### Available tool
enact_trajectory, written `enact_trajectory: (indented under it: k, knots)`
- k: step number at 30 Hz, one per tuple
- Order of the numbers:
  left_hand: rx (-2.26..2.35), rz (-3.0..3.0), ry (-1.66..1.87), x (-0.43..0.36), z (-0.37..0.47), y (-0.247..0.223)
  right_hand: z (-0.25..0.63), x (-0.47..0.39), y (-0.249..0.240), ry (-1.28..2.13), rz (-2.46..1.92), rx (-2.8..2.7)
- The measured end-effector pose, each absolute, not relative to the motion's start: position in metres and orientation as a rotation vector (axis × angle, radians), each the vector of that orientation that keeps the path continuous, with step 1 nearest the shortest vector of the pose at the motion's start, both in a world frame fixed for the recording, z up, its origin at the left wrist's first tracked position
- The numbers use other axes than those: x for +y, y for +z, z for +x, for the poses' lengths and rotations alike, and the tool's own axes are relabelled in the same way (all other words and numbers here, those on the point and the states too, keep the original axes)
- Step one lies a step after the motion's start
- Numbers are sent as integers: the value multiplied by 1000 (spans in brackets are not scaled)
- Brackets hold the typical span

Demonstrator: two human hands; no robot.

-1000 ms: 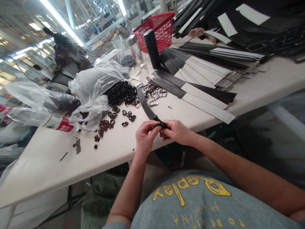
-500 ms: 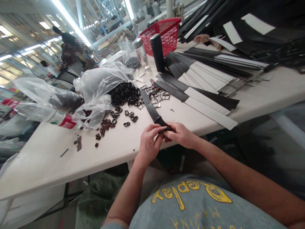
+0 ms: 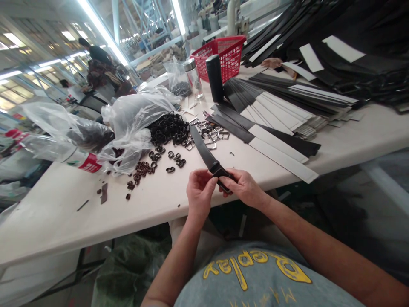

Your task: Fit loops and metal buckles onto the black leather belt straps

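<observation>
Both hands hold a black belt strap over the table's front edge. Its long part slants away to the far left, toward loose metal buckles. A black keeper loop sits around the strap just beyond my fingers. My left hand pinches the near end from the left, thumb on top. From the right, my right hand grips the same folded end, thumb across it. Fingers partly hide this end, so I cannot tell whether a buckle is in it. Black loops are heaped beyond, with brown loops to the left.
Strips with black and white parts lie fanned at right. A black flask, glass bottle and red basket stand behind. Plastic bags and a clear plastic bottle lie left. A person is in the background.
My left thumb has shifted onto the top of the strap's near end, and my left fingers have moved beneath it. More of the folded end shows. The view has tipped up slightly.
</observation>
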State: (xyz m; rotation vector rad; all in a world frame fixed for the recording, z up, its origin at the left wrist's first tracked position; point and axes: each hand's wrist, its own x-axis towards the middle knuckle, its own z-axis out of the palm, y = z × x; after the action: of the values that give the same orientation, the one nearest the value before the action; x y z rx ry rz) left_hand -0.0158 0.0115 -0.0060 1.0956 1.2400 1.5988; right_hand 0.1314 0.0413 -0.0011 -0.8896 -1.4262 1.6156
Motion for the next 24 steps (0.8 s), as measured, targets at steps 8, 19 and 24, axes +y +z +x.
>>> enact_trajectory:
  k: [8,19,24]
  knots:
    - [978,548,1410,27,-11,1,131,38,0,1516,-937,-1521]
    - [883,505,1455,18,-5,2,122,41,-1,1386,-1139,-1614]
    - [937,573,1438,16,-4,1,124,41,-2,1441,-1063,-1615]
